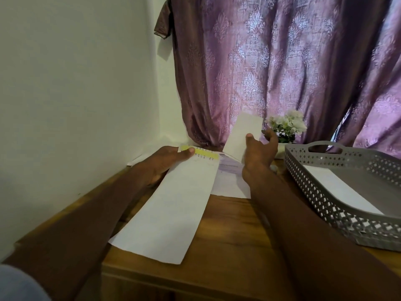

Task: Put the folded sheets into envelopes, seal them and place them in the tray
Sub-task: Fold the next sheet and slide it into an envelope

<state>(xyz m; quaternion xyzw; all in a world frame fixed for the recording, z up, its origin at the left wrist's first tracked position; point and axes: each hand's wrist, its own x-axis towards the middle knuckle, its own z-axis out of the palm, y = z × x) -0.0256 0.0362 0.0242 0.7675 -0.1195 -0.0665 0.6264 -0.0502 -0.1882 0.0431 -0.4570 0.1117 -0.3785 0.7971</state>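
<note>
Head view: nearest cam = both forearms reaching fwd over wooden table (227, 240), grey sleeve edge at bottom-left corner. Long white envelope (167, 205) lies slanted across table, near end toward person, far end w/ yellow adhesive strip (204, 153) at flap. Left hand (165, 164) holds that far end, thumb on top by the strip – prob. to steady the mouth for loading. Right hand (258, 153) raised above table, thumb pinching a folded sheet (243, 135) upright against the palm, other fingers loosely spread; sheet tilted, lower edge pointing down toward envelope mouth but still apart from it. Reads as insertion step, not yet begun. More printed papers (230, 179) flat under/behind right wrist, likely waiting stock. Grey perforated tray (321, 192) at right, just beside right forearm, handy for drop-off; one white envelope (338, 187) already lying in it, sealed or not – can't tell. Behind: white flowers (286, 124), purple patterned curtain (282, 61), white wall (76, 72)
</note>
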